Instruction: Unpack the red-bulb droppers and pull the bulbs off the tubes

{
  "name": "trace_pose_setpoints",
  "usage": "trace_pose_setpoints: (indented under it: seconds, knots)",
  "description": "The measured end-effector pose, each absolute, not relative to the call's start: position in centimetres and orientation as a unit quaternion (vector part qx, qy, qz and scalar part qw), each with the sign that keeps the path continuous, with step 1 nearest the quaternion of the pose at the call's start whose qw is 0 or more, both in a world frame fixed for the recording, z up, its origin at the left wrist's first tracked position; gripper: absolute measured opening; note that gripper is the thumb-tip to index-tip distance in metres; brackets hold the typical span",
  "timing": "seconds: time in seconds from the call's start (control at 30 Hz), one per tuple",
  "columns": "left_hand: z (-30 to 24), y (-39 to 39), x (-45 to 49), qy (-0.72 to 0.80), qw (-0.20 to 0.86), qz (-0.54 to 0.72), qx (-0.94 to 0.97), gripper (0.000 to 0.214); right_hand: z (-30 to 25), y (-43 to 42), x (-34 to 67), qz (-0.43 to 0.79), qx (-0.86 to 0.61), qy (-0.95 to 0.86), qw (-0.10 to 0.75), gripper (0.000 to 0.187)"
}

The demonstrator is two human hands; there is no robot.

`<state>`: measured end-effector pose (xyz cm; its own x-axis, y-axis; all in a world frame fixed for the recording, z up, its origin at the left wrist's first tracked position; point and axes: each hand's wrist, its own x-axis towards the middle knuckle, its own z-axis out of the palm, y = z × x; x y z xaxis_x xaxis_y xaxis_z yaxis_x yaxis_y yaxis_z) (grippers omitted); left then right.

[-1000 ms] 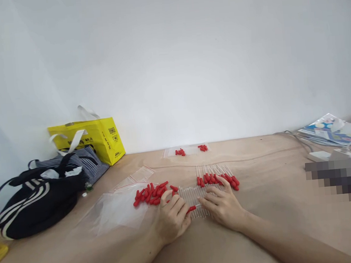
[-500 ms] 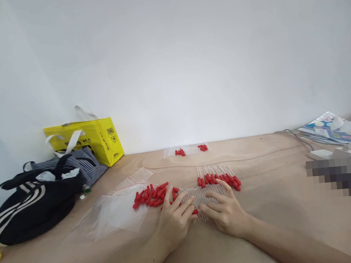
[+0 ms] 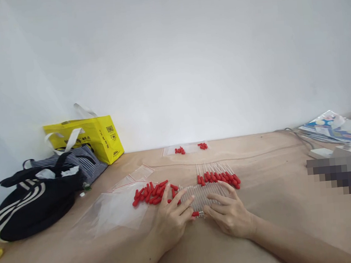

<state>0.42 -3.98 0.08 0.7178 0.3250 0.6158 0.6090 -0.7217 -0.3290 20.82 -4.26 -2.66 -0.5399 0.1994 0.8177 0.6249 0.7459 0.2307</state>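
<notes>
My left hand and my right hand meet at the middle of the table over a row of clear thin tubes. Together the fingertips pinch one tube with a red cap on its near end. A loose pile of red caps lies just left of my left hand. Behind my right hand lies a row of capped tubes with red ends.
Clear zip bags lie left of the caps. A black striped bag, a blue striped bag and a yellow bag stand at the left by the wall. A packed bag of capped tubes lies far back. Papers and cables sit at the right.
Both hands have drawn slightly toward me along the clear tubes, fingers closing on the red-capped tube. The view shifted a little.
</notes>
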Motion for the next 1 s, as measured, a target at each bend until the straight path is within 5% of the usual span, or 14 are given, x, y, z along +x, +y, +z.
trace_pose_setpoints:
  seconds: [0.37, 0.77, 1.0]
  knots:
    - [0.4, -3.7, -1.2, -0.302, 0.229, -0.329, -0.865, 0.028, -2.3, -3.9, 23.4, -0.233, -0.31, -0.813, 0.434, 0.019]
    - [1.5, -0.3, -4.5, -0.598, -0.007, -0.337, -0.727, 0.018, -3.0, -2.6, 23.2, -0.161, -0.447, -0.802, 0.363, 0.033]
    - [0.7, -0.2, -2.9, -0.568, 0.064, -0.325, -0.753, 0.027, -2.8, -2.6, 22.3, -0.186, -0.461, -0.762, 0.415, 0.025]
